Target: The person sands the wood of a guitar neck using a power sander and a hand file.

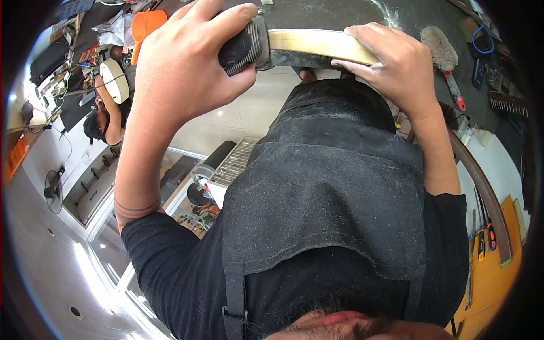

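Observation:
My left hand (181,65) is closed around a black hand-held sanding block (241,50) with ribbed sides and a greyish base; I cannot make out whether it is powered. Its base meets the left end of a pale, gently curved wooden strip (311,44). My right hand (399,65) pinches the strip's right end, fingers over the top and thumb underneath. Pale dust covers those fingers. Behind the strip spreads a dark, dusty workbench (323,12). The strip's far side is hidden, and so is the part under the block.
A fluffy dusting brush (439,50) with a red handle lies right of my right hand. An orange scoop (148,27) is beyond my left hand. At far left a co-worker (110,116) handles a round cream-coloured piece (115,81). Screwdrivers (486,241) lie at lower right.

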Demonstrator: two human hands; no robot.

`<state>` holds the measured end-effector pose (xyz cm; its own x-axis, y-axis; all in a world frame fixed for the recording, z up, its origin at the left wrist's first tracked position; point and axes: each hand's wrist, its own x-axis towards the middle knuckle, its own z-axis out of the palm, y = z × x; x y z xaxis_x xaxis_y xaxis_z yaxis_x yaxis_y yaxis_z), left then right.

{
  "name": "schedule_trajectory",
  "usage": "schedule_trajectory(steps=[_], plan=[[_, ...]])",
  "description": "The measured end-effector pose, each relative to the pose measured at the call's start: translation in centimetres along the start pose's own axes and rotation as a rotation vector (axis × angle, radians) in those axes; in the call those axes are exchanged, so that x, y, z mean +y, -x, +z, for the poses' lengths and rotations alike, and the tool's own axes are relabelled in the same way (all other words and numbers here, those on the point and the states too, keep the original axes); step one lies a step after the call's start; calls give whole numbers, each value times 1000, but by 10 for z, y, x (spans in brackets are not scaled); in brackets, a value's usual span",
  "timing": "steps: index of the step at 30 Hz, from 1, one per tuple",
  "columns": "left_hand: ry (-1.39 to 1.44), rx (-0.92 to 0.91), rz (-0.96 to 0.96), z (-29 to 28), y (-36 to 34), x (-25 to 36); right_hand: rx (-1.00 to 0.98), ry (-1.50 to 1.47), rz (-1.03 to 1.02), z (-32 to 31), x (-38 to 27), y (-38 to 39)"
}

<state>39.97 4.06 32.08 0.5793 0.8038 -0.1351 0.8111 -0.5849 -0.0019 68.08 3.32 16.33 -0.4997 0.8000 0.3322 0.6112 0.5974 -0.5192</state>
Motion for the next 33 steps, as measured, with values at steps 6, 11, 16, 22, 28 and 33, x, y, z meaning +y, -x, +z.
schedule_trajectory(steps=[6,11,16,22,28,33], plan=[[43,-19,-12,1,3,3,38,-14,3,1,0,0],[42,-37,-33,3,17,-1,24,4,-3,1,0,2],[62,-45,-10,3,17,3,55,11,-18,2,2,1],[55,-88,-26,0,20,5,-34,9,16,0,2,2],[83,-59,-9,2,22,1,9,48,-33,-1,4,-2],[116,-63,-10,2,20,6,-57,-15,33,-1,3,0]])
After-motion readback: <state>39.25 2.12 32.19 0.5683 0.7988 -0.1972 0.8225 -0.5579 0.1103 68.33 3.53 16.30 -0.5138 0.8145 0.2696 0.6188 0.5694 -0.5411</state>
